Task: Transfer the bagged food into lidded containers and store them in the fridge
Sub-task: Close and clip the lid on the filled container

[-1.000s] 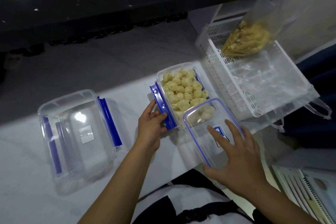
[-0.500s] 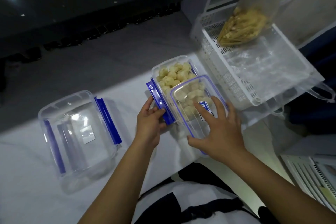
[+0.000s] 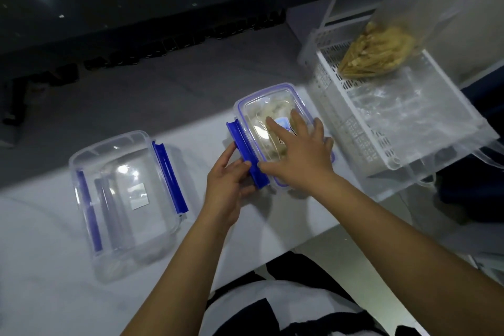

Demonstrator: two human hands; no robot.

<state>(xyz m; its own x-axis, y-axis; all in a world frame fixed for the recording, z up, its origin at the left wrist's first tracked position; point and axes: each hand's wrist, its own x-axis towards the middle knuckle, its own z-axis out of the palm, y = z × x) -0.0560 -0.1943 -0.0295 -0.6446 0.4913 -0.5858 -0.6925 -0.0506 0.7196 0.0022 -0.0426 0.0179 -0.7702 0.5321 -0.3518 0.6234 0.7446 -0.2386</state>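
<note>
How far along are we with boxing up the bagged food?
Done: one container is filled and its lid sits on top. In hand: the right hand presses the lid flat while the left hand grips the blue clip, not yet latched. Left: the bag in the basket, the empty container, then the fridge.

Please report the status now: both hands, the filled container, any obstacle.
Right hand flat on lid of filled container. Left hand grips blue side latch, not yet snapped. Bagged food waits in white basket. No obstacle.
</note>
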